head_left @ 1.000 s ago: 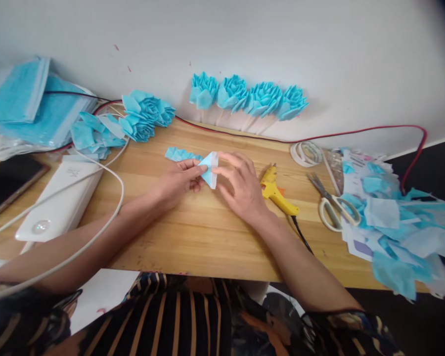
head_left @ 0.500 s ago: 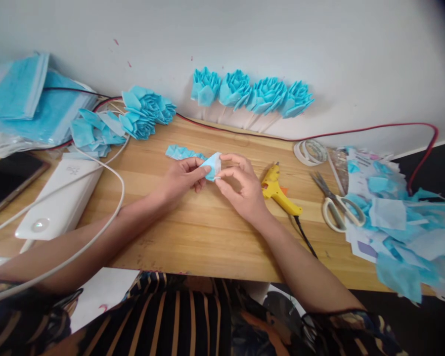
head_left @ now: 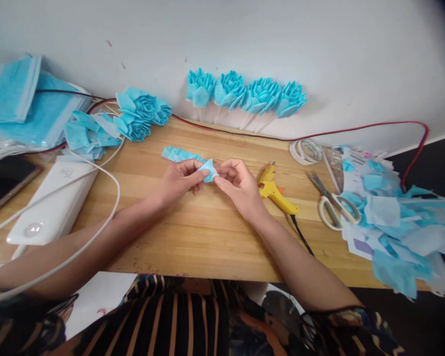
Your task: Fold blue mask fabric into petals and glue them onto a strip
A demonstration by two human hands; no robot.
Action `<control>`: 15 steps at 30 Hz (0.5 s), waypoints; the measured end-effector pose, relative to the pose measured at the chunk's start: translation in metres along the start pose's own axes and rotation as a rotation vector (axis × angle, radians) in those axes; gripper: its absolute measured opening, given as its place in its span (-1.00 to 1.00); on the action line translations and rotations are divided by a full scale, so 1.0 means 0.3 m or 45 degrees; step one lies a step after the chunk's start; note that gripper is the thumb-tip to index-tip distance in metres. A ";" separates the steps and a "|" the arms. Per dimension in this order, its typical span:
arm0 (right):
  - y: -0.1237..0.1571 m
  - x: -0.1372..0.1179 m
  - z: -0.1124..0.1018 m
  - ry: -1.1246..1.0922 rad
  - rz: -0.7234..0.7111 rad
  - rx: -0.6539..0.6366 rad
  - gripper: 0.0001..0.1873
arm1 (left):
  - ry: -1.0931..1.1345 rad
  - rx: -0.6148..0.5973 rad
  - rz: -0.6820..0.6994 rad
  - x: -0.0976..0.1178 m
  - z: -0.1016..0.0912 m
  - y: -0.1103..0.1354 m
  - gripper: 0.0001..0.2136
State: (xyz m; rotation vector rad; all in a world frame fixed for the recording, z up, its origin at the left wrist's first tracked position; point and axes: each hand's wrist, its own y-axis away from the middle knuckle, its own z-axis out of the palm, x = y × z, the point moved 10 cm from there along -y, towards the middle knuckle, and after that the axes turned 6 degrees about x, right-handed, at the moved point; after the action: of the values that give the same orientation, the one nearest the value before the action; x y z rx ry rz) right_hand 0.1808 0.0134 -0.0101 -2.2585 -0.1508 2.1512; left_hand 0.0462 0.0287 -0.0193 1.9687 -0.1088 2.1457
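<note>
A small folded piece of blue mask fabric point(head_left: 207, 171) is pinched between the thumb and fingers of my left hand point(head_left: 181, 180). From the other side my right hand point(head_left: 238, 185) grips its pale right edge with thumb and fingertips. Just behind my left hand lies a row of folded blue petals point(head_left: 177, 154) on the wooden table point(head_left: 207, 237). To the right of my right hand rests a yellow glue gun point(head_left: 276, 193), its nozzle pointing toward the wall.
Blue fabric flowers point(head_left: 263, 95) on sticks lean on the wall; more flowers point(head_left: 135, 113) lie left. Scissors point(head_left: 332, 202), a tape roll point(head_left: 303, 152) and fabric scraps point(head_left: 393, 242) are right. A white power strip point(head_left: 55, 200), phone point(head_left: 7, 183) and stacked masks point(head_left: 55, 106) are left.
The fabric piece is folded smaller, into a pointed shape. My right fingers have curled in from its top corner to its right edge. The whole view has shifted slightly.
</note>
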 end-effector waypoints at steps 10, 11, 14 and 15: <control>0.002 0.036 0.018 -0.090 0.054 -0.156 -0.12 | -0.048 -0.027 0.100 0.037 0.008 0.008 -0.78; 0.002 0.038 0.019 -0.093 0.058 -0.162 -0.11 | -0.056 -0.027 0.115 0.041 0.008 0.008 -0.78; 0.000 0.043 0.019 -0.121 0.078 -0.154 -0.06 | -0.066 -0.017 0.142 0.049 0.008 0.008 -0.78; -0.001 0.042 0.017 -0.130 0.079 -0.144 -0.03 | -0.065 -0.011 0.145 0.050 0.007 0.008 -0.78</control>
State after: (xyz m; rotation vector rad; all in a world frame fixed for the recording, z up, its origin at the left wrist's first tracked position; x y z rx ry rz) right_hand 0.1762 0.0144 -0.0228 -2.2400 -0.2124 2.3481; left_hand 0.0465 0.0277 -0.0041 2.0594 -0.2440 2.1594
